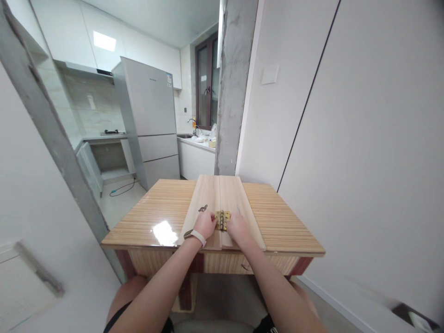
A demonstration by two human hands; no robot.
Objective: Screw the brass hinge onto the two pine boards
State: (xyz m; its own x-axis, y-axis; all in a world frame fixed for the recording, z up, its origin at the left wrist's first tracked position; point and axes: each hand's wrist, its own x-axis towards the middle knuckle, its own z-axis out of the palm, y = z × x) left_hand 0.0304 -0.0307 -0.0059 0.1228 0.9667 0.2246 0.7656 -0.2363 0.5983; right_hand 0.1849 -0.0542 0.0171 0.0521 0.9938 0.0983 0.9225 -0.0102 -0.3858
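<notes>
Two pale wooden boards, a left board (203,194) and a right board (232,189), lie side by side, their long edges meeting. A brass hinge (222,220) rests open across the seam, its knuckle roughly along the joint. My left hand (205,225), with a watch (194,237) on its wrist, is closed with fingertips at the hinge's left leaf. My right hand (237,226) is closed beside the right leaf, and a slim greyish stick-like thing (238,209) pokes up from it; its kind is unclear. Small dark metal pieces (203,208), perhaps screws, lie on the left board.
The boards lie on a striped wooden table (152,208) with a drawer (222,263) below its front edge. A white wall (312,138) rises at the right. Beyond are a grey pillar (234,92), a refrigerator (152,106) and a sink counter (197,157).
</notes>
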